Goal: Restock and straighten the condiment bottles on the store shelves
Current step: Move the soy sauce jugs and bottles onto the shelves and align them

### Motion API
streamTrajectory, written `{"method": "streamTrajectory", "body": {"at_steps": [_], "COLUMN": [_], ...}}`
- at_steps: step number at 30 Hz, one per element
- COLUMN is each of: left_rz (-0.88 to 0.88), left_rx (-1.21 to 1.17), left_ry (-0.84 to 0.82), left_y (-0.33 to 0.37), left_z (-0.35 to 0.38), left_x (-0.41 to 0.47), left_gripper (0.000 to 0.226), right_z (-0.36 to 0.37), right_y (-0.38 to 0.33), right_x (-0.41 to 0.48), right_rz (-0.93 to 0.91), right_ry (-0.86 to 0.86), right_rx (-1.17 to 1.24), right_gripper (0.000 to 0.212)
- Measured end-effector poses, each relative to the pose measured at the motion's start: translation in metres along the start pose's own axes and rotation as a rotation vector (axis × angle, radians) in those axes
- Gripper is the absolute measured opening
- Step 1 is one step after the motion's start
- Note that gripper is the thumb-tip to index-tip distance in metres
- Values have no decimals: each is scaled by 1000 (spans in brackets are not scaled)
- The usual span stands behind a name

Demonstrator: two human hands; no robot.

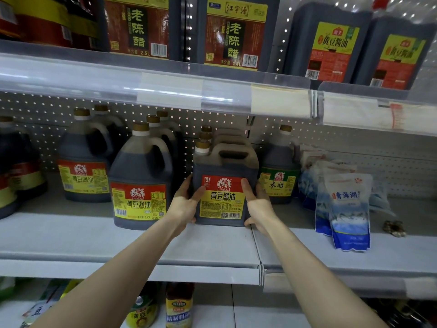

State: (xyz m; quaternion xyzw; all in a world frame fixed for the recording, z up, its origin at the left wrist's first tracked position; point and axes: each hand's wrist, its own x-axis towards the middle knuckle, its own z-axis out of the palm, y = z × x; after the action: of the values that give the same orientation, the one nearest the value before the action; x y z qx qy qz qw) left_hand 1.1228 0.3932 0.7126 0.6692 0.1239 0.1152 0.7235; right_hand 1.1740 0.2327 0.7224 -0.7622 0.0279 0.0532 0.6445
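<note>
Wide bare strip of shelf board [142, 245] in front of the jugs, open for reaching in. It's tight either side of the square jug [222, 197]: round jug [139, 204] just left, green-label jug [279, 183] just right. Farther right, salt bags [347, 209] block the way, and the price rail [165, 93] overhangs above.

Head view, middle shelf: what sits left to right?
Cut-off jug → back round soy jug → front round soy jug → left hand → square soy jug → right hand → green-label vinegar jug → salt bags → small brown item.
</note>
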Motion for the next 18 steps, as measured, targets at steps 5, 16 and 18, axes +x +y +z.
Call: {"method": "streamTrajectory", "body": {"at_steps": [5, 16, 18], "left_rz": [10, 3, -2], "left_rx": [4, 31, 27], "left_ry": [4, 3, 4], "left_y": [1, 0, -1], "left_z": [0, 0, 0], "left_x": [2, 4, 4], "left_gripper": [55, 55, 55], "right_z": [1, 2, 2], "right_y": [1, 3, 2], "right_x": [5, 8, 7], "right_rz": [-22, -20, -27], "right_ry": [8, 0, -8], "right_rx": [2, -17, -22], "right_gripper": [66, 66, 66]}}
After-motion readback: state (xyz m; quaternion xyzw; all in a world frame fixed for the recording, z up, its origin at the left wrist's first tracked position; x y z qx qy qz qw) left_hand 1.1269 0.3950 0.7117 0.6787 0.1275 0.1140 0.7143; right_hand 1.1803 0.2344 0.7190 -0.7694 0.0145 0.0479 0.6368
